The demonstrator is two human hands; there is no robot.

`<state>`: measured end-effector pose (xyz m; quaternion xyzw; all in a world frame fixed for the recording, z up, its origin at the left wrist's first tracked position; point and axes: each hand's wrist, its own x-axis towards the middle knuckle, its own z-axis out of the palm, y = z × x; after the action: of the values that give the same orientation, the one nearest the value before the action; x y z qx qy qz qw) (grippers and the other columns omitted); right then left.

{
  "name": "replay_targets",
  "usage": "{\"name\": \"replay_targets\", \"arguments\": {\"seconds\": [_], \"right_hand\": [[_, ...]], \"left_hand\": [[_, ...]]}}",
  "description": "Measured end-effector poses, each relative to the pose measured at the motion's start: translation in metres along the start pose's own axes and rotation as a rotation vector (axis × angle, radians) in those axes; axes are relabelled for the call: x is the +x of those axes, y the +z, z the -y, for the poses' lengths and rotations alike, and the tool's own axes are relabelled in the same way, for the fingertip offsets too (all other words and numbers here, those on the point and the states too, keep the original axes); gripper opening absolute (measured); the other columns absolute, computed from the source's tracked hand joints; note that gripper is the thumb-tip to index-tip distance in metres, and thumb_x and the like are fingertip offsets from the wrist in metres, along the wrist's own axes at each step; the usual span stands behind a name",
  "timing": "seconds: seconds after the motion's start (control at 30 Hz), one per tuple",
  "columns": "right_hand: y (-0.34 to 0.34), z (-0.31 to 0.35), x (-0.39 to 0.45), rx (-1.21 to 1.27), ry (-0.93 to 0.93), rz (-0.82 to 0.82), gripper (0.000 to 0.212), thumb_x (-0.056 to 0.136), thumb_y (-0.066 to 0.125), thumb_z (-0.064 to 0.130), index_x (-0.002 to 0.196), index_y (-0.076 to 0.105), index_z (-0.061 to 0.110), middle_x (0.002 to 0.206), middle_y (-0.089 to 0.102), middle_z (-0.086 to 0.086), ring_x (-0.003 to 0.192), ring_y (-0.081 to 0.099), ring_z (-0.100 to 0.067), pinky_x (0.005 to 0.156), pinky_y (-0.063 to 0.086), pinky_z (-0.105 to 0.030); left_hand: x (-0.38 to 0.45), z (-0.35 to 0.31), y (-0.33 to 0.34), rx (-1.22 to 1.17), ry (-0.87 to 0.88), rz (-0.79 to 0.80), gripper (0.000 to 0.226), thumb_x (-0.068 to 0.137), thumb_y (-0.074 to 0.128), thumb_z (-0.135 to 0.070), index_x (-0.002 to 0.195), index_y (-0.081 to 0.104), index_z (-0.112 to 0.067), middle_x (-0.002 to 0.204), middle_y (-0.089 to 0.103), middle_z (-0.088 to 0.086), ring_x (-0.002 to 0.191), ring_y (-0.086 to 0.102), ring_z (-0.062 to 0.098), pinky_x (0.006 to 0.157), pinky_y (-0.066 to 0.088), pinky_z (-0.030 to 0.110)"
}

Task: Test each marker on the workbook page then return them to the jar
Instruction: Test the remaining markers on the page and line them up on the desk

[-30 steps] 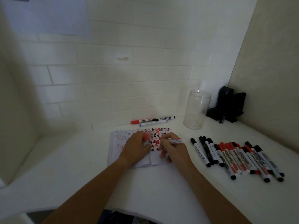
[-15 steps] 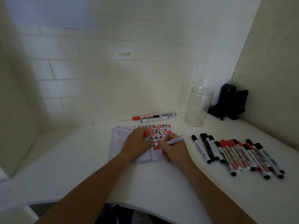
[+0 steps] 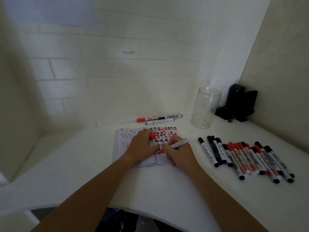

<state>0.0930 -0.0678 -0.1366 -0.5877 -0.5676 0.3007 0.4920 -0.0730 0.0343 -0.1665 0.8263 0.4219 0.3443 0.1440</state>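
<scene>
At centre frame, your right hand (image 3: 179, 152) pinched a red marker (image 3: 179, 143), tip on the workbook (image 3: 133, 149); your left hand (image 3: 143, 144) gripped its cap (image 3: 153, 136). Testing was underway; recapping likely came next, then the empty jar (image 3: 206, 108) at right.

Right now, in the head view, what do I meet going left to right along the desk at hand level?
workbook → left hand holding a red cap → right hand gripping a marker → row of loose markers
</scene>
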Motion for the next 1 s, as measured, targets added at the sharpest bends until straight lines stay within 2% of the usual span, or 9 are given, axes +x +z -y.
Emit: {"name": "replay_targets", "arguments": {"seconds": [0.07, 0.23, 0.47, 0.67, 0.87, 1.0], "right_hand": [[0.0002, 0.0003, -0.0007, -0.013, -0.005, 0.025, 0.027, 0.093, 0.069, 0.017, 0.081, 0.052, 0.002, 0.056, 0.065, -0.012, 0.038, 0.050, -0.022, 0.040, 0.036, -0.023], [-0.0022, -0.0010, 0.0011, -0.009, 0.066, -0.055, 0.023, 0.089, 0.066, 0.013, 0.078, 0.050, 0.001, 0.056, 0.066, -0.012, 0.039, 0.051, -0.024, 0.041, 0.038, -0.024], [0.0011, -0.0053, 0.0039, 0.006, 0.009, -0.013, 0.027, 0.095, 0.069, 0.020, 0.082, 0.052, 0.003, 0.058, 0.066, -0.011, 0.039, 0.052, -0.023, 0.042, 0.040, -0.025], [-0.0026, -0.0020, 0.0009, 0.006, 0.051, 0.000, 0.026, 0.090, 0.066, 0.013, 0.070, 0.049, 0.011, 0.055, 0.064, -0.013, 0.038, 0.047, -0.022, 0.040, 0.038, -0.024], [-0.0017, -0.0018, 0.0023, 0.033, 0.030, -0.052, 0.028, 0.094, 0.067, 0.019, 0.082, 0.051, 0.000, 0.059, 0.067, -0.014, 0.040, 0.053, -0.023, 0.044, 0.042, -0.027], [-0.0018, -0.0007, 0.0021, 0.006, 0.052, -0.035, 0.026, 0.090, 0.066, 0.014, 0.071, 0.047, 0.011, 0.054, 0.064, -0.011, 0.037, 0.048, -0.021, 0.040, 0.037, -0.023]], "left_hand": [[-0.0001, 0.0009, 0.0008, 0.004, 0.004, 0.000, 0.038, 0.077, 0.074, -0.043, 0.087, 0.045, -0.021, 0.087, 0.048, -0.002, 0.078, 0.045, 0.017, 0.071, 0.042, 0.034], [-0.0011, -0.0005, -0.0005, 0.002, -0.005, 0.010, 0.034, 0.076, 0.074, -0.035, 0.090, 0.048, -0.018, 0.091, 0.050, 0.000, 0.082, 0.047, 0.018, 0.074, 0.043, 0.034], [-0.0003, -0.0012, 0.0001, 0.020, -0.009, 0.007, 0.035, 0.078, 0.076, -0.037, 0.088, 0.047, -0.020, 0.090, 0.050, 0.000, 0.081, 0.047, 0.018, 0.074, 0.044, 0.035], [-0.0001, -0.0016, -0.0008, 0.011, 0.000, 0.020, 0.035, 0.076, 0.074, -0.037, 0.087, 0.044, -0.022, 0.089, 0.049, -0.002, 0.080, 0.045, 0.017, 0.070, 0.040, 0.032], [-0.0010, -0.0028, -0.0015, 0.014, -0.002, 0.027, 0.035, 0.075, 0.071, -0.042, 0.086, 0.044, -0.023, 0.088, 0.048, -0.004, 0.079, 0.045, 0.016, 0.069, 0.039, 0.031], [-0.0010, -0.0034, -0.0024, 0.009, -0.006, 0.028, 0.035, 0.074, 0.071, -0.042, 0.086, 0.045, -0.023, 0.088, 0.048, -0.003, 0.080, 0.045, 0.016, 0.069, 0.037, 0.030]]}}
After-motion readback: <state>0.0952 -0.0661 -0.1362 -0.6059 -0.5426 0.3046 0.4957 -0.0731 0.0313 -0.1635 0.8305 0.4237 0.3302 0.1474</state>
